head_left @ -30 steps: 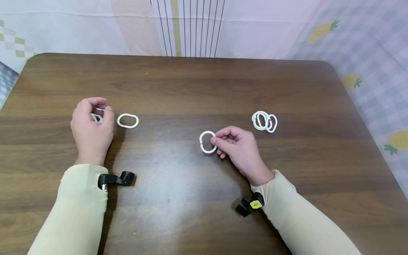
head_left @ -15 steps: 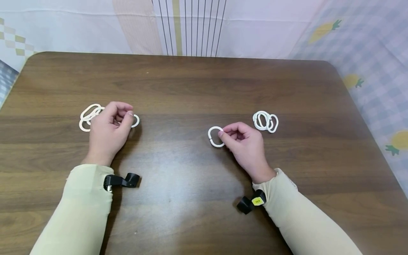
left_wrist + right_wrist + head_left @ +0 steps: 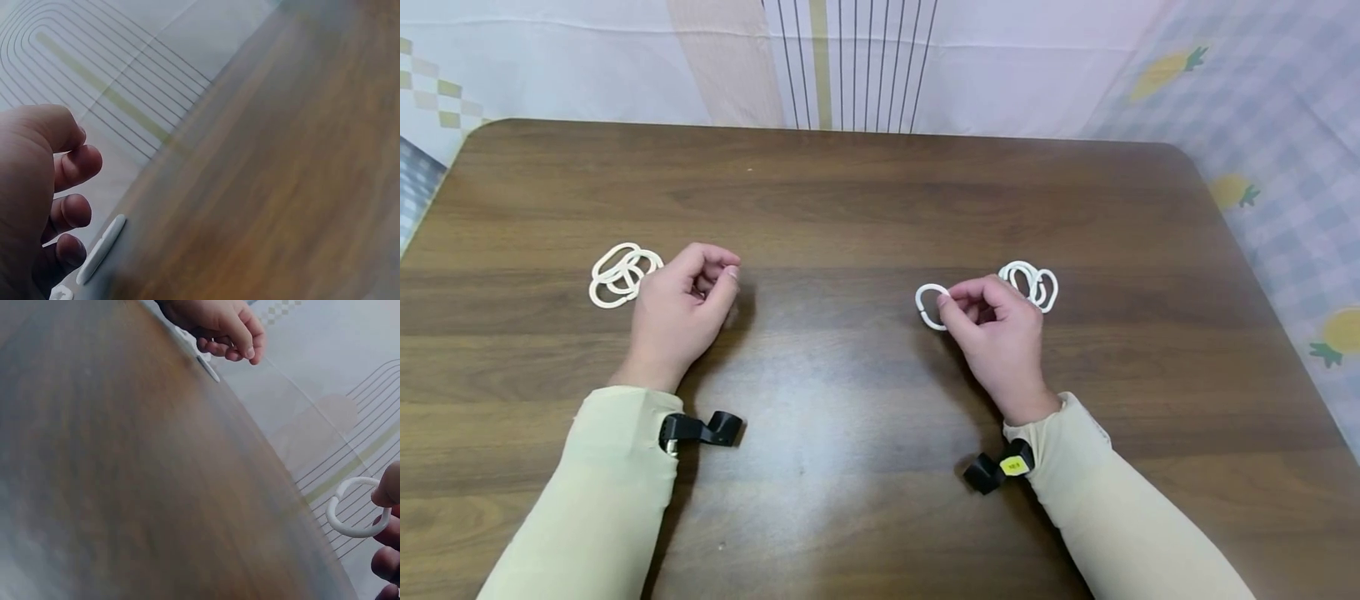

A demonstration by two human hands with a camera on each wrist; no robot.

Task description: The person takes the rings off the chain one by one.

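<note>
My right hand [image 3: 1000,346] pinches a white curtain ring [image 3: 353,532] between thumb and index finger; the ring is rounded, with a small split in its side. Just behind that hand lies a small pile of similar white rings [image 3: 1036,287], partly covered by the knuckles. My left hand [image 3: 679,312] hovers above the table with loosely curled fingers and nothing in them. Under it, a single white ring [image 3: 101,250] lies on the table, hidden by the hand in the head view. To the left hand's left sits another pile of white rings [image 3: 625,271].
Brown wood-grain table [image 3: 820,350] spreads under both hands, its far edge against a patterned cloth [image 3: 1000,67]. Each wrist carries a black camera mount, one on the left [image 3: 700,429] and one on the right [image 3: 992,471], jutting low over the tabletop.
My left hand has moved right, off the left pile and over the single ring. My right hand has carried its ring right and slightly away, toward the right pile.
</note>
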